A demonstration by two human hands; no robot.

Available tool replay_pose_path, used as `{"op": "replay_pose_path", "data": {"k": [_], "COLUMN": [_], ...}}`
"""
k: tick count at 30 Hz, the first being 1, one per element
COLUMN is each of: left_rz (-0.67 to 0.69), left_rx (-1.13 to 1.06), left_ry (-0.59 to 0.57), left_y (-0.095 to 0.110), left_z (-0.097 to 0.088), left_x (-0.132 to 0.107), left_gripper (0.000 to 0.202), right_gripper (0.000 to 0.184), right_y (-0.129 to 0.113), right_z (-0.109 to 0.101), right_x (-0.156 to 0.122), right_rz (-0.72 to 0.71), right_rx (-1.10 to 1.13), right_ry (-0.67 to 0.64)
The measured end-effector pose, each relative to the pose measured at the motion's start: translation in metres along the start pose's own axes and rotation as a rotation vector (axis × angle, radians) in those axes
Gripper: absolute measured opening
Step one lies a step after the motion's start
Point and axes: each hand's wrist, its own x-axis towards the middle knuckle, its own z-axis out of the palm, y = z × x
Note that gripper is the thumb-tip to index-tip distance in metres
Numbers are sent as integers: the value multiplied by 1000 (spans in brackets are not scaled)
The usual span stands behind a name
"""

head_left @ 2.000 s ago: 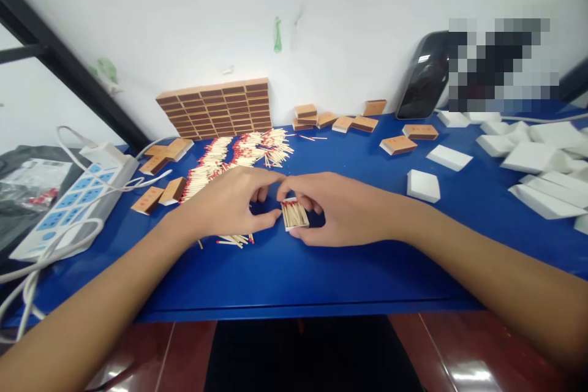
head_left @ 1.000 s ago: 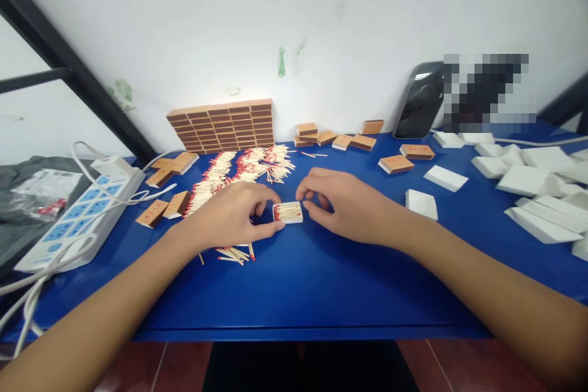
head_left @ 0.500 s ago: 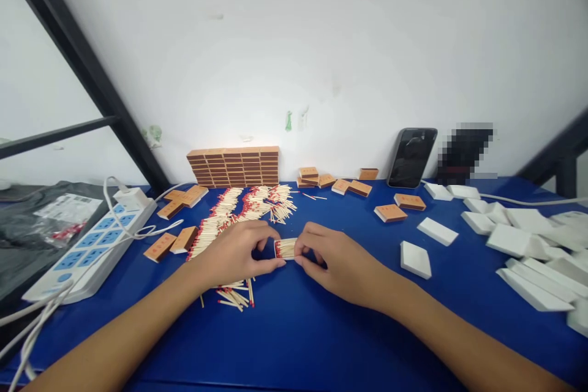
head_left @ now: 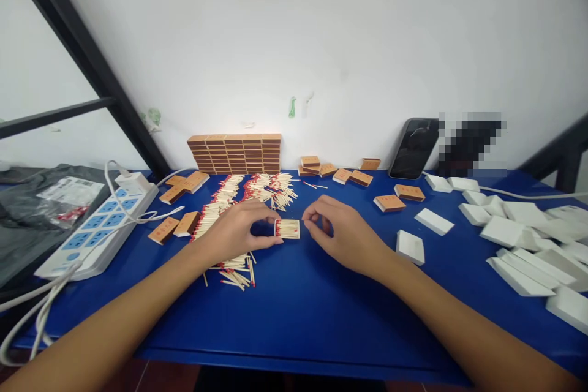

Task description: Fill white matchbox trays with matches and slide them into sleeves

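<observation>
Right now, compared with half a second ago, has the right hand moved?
Yes, slightly rightward: the right hand is nearer the stationary white tray beside it, and a gap now separates the hand from the match-filled tray.

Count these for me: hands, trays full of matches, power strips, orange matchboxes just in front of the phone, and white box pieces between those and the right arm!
Left hand and right hand: 2
Match-filled tray: 1
Power strip: 1
Orange matchboxes: 2
White box pieces: 2
Total: 8
</observation>
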Motion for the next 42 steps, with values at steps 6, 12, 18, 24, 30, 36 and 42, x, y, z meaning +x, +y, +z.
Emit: {"op": "replay_pose_path", "data": {"k": [6,12,18,24,30,36,42], "left_rz": [58,45,70,12,37,40,47], "left_rx": [8,-6,1,14,18,1,7], "left_ry": [22,39,58,45,24,35,31], "left_y": [1,1,7,7,7,7,10], "left_z": [3,3,2,0,2,3,3], "left_x": [0,0,2,2,2,2,2], "left_gripper": [28,28,27,27,27,27,26], "right_gripper": [11,11,8,12,19,17,15], "right_y": [0,-1,-3,-7,-4,-3,-3], "right_z": [-1,-4,-5,-9,-4,-1,1], "right_x": [0,1,0,-1,-4,-4,-4], "right_rz": [-45,-55,-73,-81,-72,-78,-79], "right_rx": [-14,0,12,37,-21,-13,-19], "right_ry": [30,73,64,-56,-110,-145,-177]}}
